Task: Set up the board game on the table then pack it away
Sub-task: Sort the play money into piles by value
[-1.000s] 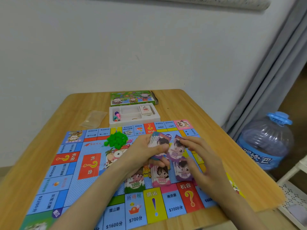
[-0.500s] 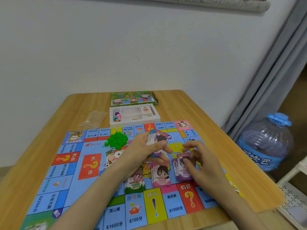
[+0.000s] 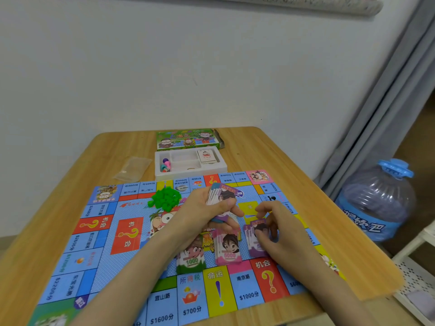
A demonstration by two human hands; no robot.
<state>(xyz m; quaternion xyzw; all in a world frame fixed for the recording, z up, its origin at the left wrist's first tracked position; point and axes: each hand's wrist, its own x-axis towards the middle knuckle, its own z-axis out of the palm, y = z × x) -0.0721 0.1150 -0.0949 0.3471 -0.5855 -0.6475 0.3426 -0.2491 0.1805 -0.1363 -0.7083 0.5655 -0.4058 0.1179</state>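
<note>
While left hand grips notes, stacks rest nearby.

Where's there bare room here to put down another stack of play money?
Free: the blue board patch this side of the red question-mark panel; bare wooden tabletop right of the white tray. Crowded: the green note stack, pink note stack and purple note stack by the right hand and the left hand gripping a fan of notes.

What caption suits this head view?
Left hand grips a play-money stack while right hand pinches purple notes on the game board.
</note>
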